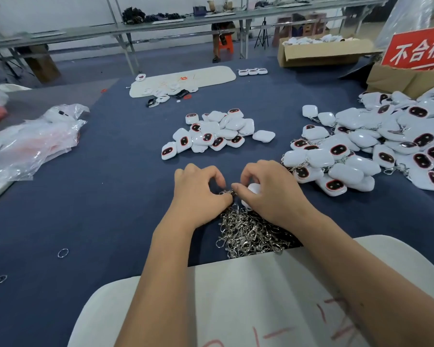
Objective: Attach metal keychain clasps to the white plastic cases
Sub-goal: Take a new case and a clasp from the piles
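Far left: crinkled clear plastic bags (33,139) on the blue felt table (105,196). Centre: I log my left hand (201,194) pinching a metal clasp (228,192), fingers curled; right hand (271,194) gripping a glossy white case (253,189), rounded-square. Beneath lies a tangled heap of shiny clasps (248,234). Small centre pile (216,135) looks unclasped; the large right pile (376,149) shows rings, so probably over half done.
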The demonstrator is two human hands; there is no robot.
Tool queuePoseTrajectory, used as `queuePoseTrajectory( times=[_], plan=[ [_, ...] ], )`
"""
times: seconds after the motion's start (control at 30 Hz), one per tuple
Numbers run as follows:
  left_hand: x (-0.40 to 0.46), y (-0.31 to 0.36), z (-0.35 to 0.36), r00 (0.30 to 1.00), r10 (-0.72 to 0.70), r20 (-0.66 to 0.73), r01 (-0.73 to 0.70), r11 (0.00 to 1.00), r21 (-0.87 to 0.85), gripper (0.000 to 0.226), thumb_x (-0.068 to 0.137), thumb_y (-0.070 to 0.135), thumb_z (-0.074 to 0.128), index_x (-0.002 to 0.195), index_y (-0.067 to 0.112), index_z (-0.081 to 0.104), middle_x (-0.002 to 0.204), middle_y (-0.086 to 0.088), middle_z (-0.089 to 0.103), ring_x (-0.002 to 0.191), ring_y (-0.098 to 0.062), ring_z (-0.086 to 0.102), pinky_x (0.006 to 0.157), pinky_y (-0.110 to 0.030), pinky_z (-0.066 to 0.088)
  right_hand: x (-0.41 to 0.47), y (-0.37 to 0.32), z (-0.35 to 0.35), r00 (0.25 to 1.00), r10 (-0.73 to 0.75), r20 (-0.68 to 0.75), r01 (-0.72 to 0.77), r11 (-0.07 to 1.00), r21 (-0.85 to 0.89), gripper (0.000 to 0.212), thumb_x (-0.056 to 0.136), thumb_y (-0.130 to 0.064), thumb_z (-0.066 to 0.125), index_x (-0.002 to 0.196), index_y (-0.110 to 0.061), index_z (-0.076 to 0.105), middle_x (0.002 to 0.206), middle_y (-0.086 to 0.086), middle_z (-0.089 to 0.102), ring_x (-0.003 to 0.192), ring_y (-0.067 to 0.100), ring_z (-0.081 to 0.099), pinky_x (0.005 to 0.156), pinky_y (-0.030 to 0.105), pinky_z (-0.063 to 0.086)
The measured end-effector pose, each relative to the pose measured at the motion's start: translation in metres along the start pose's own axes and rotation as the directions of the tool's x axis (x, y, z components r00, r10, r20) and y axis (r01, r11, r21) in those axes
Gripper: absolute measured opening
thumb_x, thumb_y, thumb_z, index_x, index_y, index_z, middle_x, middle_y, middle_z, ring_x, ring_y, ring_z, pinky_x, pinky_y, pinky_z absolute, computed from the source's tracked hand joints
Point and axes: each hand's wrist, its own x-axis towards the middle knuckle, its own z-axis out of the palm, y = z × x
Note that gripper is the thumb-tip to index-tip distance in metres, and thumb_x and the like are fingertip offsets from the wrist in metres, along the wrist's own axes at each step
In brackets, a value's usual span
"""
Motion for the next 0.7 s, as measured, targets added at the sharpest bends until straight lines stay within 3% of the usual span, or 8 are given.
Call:
queuePoseTrajectory(
  times=[0.1,0.2,0.33,0.43,0.53,0.7],
  plan=[
    [0.001,-0.001,0.0,0.998,0.054,0.035,-0.054,0.999,0.006,0.02,0.084,0.032,0.077,0.075,0.041,0.061,0.098,0.004,0.049,0.104,-0.02,0.038,0.085,-0.027,0.028,0.001,-0.001,-0.002,0.998,0.054,-0.042,-0.05,0.994,0.097,0.037,0.09,-0.037,0.074,0.066,-0.023,0.049,0.071,-0.006,0.054,0.072,0.014,0.049,0.069,0.034,0.033],
    [0.003,-0.004,0.003,0.999,0.044,-0.016,-0.045,0.998,-0.042,0.024,0.088,0.03,0.078,0.073,0.037,0.061,0.098,0.008,0.055,0.103,-0.018,0.042,0.085,-0.028,0.032,0.001,0.003,-0.006,0.982,0.134,-0.133,-0.095,0.961,0.26,0.042,0.088,-0.023,0.077,0.067,-0.022,0.041,0.057,-0.009,0.047,0.056,0.009,0.043,0.06,0.032,0.036],
    [0.003,-0.003,0.009,0.988,-0.029,-0.154,-0.002,0.98,-0.2,0.02,0.093,0.026,0.073,0.08,0.032,0.059,0.089,0.012,0.064,0.092,-0.015,0.057,0.077,-0.03,0.043,0.001,0.006,-0.007,0.988,0.092,-0.12,-0.05,0.95,0.309,0.017,0.09,-0.019,0.077,0.098,-0.024,0.063,0.072,-0.014,0.065,0.062,0.004,0.057,0.068,0.028,0.046],
    [0.005,0.002,0.008,0.979,-0.047,-0.198,-0.028,0.933,-0.36,0.017,0.092,0.018,0.074,0.08,0.026,0.066,0.078,0.007,0.071,0.075,-0.011,0.065,0.068,-0.023,0.049,0.0,0.002,-0.006,0.99,-0.059,-0.125,0.091,0.96,0.264,0.03,0.088,-0.018,0.08,0.115,-0.028,0.073,0.088,-0.015,0.072,0.074,0.012,0.061,0.078,0.03,0.051],
    [0.004,0.01,0.01,0.987,-0.019,-0.16,-0.05,0.91,-0.412,0.016,0.091,0.012,0.075,0.08,0.023,0.07,0.071,0.006,0.069,0.066,-0.008,0.063,0.066,-0.025,0.05,-0.002,0.0,-0.006,0.976,-0.135,-0.168,0.167,0.967,0.191,0.031,0.083,-0.018,0.085,0.112,-0.026,0.078,0.086,-0.022,0.068,0.081,0.014,0.061,0.078,0.02,0.045],
    [0.003,0.016,0.013,0.993,-0.013,-0.117,-0.044,0.881,-0.47,0.011,0.098,0.014,0.066,0.09,0.016,0.074,0.084,0.004,0.075,0.081,-0.009,0.069,0.075,-0.023,0.053,0.0,0.004,-0.007,0.982,0.004,-0.191,0.067,0.928,0.366,0.01,0.084,-0.013,0.085,0.091,-0.018,0.082,0.076,-0.015,0.074,0.073,-0.001,0.067,0.069,0.006,0.043]
  ],
)
